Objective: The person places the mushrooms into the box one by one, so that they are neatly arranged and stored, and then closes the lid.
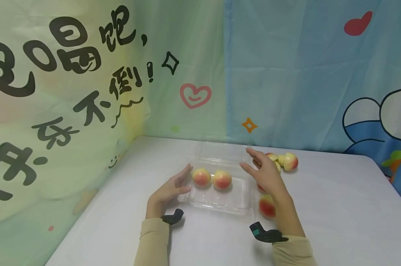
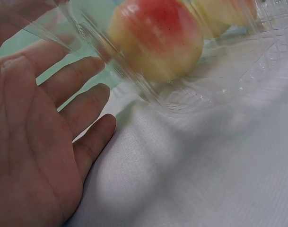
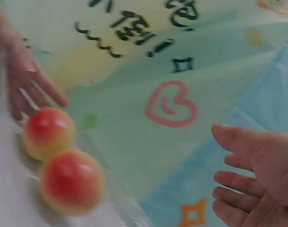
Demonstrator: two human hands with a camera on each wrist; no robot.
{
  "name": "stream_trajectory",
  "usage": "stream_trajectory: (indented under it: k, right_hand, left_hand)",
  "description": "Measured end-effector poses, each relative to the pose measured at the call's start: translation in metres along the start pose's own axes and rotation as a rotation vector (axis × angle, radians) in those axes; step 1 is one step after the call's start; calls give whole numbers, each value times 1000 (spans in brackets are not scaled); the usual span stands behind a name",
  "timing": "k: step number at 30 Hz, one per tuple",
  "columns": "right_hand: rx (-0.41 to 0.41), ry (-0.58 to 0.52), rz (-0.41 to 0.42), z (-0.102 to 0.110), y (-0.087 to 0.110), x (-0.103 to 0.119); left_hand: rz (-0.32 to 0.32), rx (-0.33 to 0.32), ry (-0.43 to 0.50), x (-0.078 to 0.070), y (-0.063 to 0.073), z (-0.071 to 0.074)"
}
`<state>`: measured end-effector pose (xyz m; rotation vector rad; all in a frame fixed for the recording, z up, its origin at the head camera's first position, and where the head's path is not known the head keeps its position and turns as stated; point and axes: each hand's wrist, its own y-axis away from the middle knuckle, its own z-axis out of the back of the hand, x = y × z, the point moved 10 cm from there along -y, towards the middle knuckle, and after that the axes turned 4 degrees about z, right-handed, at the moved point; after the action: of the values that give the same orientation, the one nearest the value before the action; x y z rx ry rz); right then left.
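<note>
A clear plastic clamshell box (image 1: 235, 192) lies on the white table, its lid (image 1: 217, 152) folded back. Two round red-and-yellow fruits, apple-like (image 1: 201, 177), sit side by side at the back left of its base. My left hand (image 1: 168, 190) touches the box's left edge, fingers fairly straight; part of this hand shows through the plastic in the left wrist view. Over the right side of the box, near the lid's hinge, hovers my right hand (image 1: 265, 171), thumb and fingers spread with nothing between them. It partly hides fruits behind it.
Right of the box, more fruits stand loose: a red one (image 1: 267, 207) beside my right forearm and a small group (image 1: 290, 161) farther back. A printed cloth backdrop (image 1: 287, 74) rises behind the table (image 1: 336, 207) and along its left side.
</note>
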<state>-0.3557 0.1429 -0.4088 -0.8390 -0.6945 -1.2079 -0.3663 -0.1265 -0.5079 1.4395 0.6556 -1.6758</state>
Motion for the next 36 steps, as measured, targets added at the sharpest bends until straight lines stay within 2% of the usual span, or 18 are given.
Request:
stream_trajectory:
  k: [3,8,12,16,18,20,23,25,29,36]
  right_hand:
    - [-55,6,-16,23,8,-4]
    - [-148,4,-91,55,22,-22]
    - [-202,11,-169,69,31,-42]
    - [-273,1,-223,80,36,-58]
    - [-276,25,-274,81,39,-68]
    - [-239,58,-350,78,41,-81]
    - [-127,127,-448,71,44,-101]
    - [-51,158,-486,66,45,-112]
    - [66,216,-478,56,43,-123]
    - [164,249,-478,41,41,-132]
  left_hand:
    - [5,13,-6,-6,3,-2]
    - [-13,12,7,6,-3,-1]
    - [-28,4,17,13,-6,0]
    - [-42,-4,22,12,-5,2]
    - [-45,-8,18,12,-4,3]
    - [-40,-9,13,13,-5,4]
    - [-32,-7,11,15,-5,5]
    - [-30,-3,12,16,-6,5]
    - [-32,-2,8,16,-7,5]
    - [-50,2,9,13,-6,4]
